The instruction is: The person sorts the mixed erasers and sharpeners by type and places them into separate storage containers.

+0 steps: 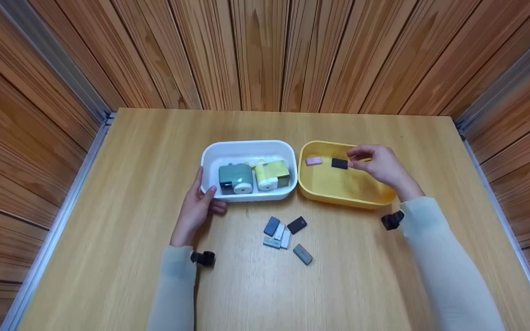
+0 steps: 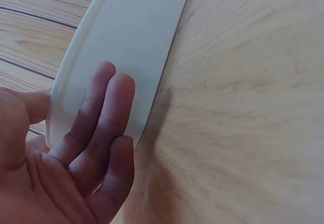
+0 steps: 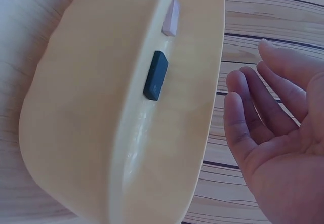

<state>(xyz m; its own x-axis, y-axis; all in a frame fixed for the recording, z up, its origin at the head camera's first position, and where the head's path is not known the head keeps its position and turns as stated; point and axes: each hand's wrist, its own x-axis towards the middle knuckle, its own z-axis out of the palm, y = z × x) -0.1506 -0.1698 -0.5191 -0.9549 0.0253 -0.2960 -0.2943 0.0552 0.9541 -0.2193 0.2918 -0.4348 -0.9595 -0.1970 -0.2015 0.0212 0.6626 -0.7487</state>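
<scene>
My left hand (image 1: 194,209) holds the near left corner of a white plastic tub (image 1: 249,197), thumb over the rim and fingers along the outer wall (image 2: 136,21). In the tub sit a green pencil sharpener (image 1: 236,177) and a yellow one (image 1: 272,174). My right hand (image 1: 377,165) is over the right part of a yellow tub (image 1: 338,200), its fingers loosely bent with nothing between them in the right wrist view. Near its fingertips in the head view, a black eraser (image 1: 339,163) lies on the tub's floor. Left of that is a pink eraser (image 1: 313,161).
Several erasers lie on the wooden table (image 1: 246,285) in front of the tubs: a dark blue one (image 1: 272,225), a black one (image 1: 297,225), white ones and a grey one (image 1: 302,254) set apart. Wood-panelled walls (image 1: 256,55) enclose the back and sides.
</scene>
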